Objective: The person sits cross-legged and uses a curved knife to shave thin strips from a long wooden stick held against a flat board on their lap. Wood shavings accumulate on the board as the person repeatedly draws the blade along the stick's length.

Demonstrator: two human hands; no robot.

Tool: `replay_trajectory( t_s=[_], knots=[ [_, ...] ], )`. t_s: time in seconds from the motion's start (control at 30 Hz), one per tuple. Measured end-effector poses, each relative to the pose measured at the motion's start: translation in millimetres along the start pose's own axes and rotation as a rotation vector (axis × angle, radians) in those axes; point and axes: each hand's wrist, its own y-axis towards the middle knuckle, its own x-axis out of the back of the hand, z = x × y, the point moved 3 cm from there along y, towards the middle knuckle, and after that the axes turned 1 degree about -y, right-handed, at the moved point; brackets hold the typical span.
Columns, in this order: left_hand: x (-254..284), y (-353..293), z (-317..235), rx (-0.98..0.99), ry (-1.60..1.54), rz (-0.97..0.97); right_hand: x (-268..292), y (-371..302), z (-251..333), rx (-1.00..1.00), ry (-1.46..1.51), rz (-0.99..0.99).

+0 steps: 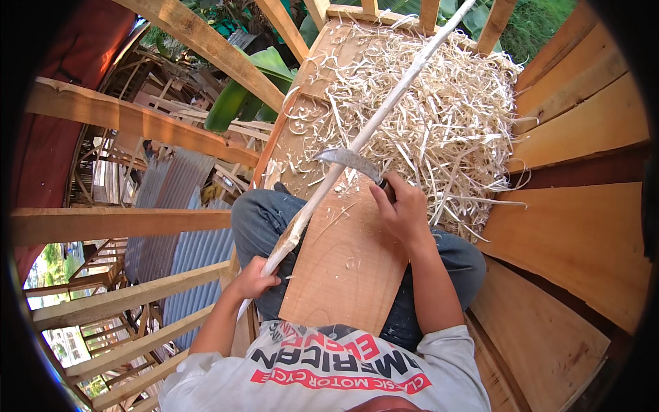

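Note:
A long pale wooden pole runs slantwise from my lap up past the far rail. Near its lower end my left hand is wrapped round it, just below a rough knot with brown bark. My right hand grips the dark handle of a curved knife, most of the handle being hidden by my fingers. The knife's blade lies across the pole, its tip to the left. A smooth wooden board rests between my knees, under the pole, with a few thin shavings on it.
Curled wood shavings heap on the platform ahead and to the right. Plank walling stands close on my right. Wooden rails fence the left side, with corrugated roofing below. A banana leaf hangs beyond the rails.

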Motion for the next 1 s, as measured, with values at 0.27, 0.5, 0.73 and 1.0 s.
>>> replay_trajectory(
  t_s=[0.27,0.5,0.73,1.0],
  knots=[
    [1,-4,10,0.02,0.028,-0.003,24,7,-9,-0.152,0.073,-0.149],
    [-6,-4,8,-0.042,0.107,-0.088,6,3,-1,-0.036,-0.061,0.129],
    [-18,-9,1,-0.13,0.146,-0.23,2,-2,2,0.039,-0.206,0.198],
    [-28,-9,-6,-0.265,0.22,-0.339,-4,-5,15,0.026,-0.388,0.042]
  ],
)
